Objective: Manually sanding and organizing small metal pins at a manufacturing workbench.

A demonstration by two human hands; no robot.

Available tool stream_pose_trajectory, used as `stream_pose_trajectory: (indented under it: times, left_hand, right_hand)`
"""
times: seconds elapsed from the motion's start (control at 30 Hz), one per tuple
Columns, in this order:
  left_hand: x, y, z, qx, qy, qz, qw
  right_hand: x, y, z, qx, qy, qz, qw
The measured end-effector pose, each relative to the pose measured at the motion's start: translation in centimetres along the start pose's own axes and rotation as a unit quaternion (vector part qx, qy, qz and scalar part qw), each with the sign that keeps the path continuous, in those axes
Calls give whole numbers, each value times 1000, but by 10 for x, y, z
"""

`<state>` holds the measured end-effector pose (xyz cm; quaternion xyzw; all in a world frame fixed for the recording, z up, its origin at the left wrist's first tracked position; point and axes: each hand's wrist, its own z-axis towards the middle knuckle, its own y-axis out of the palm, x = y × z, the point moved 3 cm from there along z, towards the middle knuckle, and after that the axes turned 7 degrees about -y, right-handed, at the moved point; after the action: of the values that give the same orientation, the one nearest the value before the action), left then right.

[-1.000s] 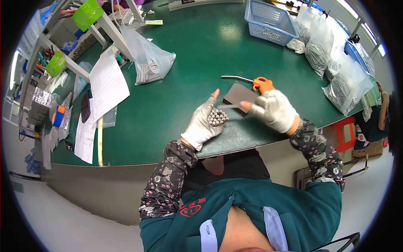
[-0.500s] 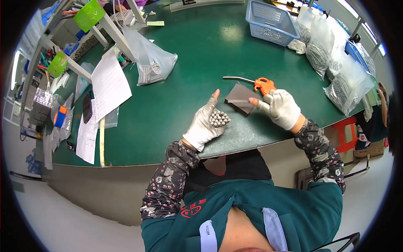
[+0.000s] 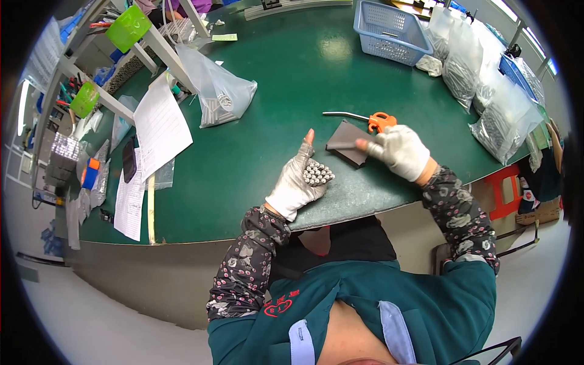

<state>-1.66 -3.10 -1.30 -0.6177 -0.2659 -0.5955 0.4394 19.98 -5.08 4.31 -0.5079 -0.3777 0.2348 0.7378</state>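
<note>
My left hand (image 3: 294,184), in a pale glove with a bare thumb tip, is closed round a bundle of metal rods (image 3: 318,173). Their round, shiny ends face up and to the right, and the thumb points up. To the right, my gloved right hand (image 3: 403,152) pinches one slim grey metal rod (image 3: 345,146) between thumb and fingers. That rod lies across the top of a dark brown, flat block (image 3: 348,135) on the table; whether it presses on the block I cannot tell. Just beyond the block rests an orange air blow gun (image 3: 381,120) with a thin metal nozzle.
The green table (image 3: 286,79) has a worn grey front edge. A blue plastic basket (image 3: 392,36) stands far right, near bags of metal parts (image 3: 502,128). At the left are another bag of rods (image 3: 222,91), paper sheets (image 3: 161,128), a phone (image 3: 129,159) and a white rack (image 3: 164,45).
My right hand has shifted slightly left and up, the rod still in its pinch across the block. My left hand keeps its hold on the bundle.
</note>
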Motion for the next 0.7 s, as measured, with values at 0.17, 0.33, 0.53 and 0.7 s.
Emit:
stream_pose_trajectory:
  times: [0.17, 0.33, 0.53, 0.7]
  left_hand:
    - [-5, -1, 0, 1, 29, 51, 998]
    - [2, -2, -1, -10, 25, 4, 1000]
    - [-4, 1, 5, 8, 4, -99, 995]
    - [-3, 1, 0, -9, 18, -1, 1000]
  right_hand:
    - [-27, 0, 14, 68, -60, 18, 996]
    - [26, -15, -28, 118, 199, -39, 972]
    - [48, -17, -50, 15, 425, -112, 898]
    - [-32, -11, 37, 61, 276, 413, 866]
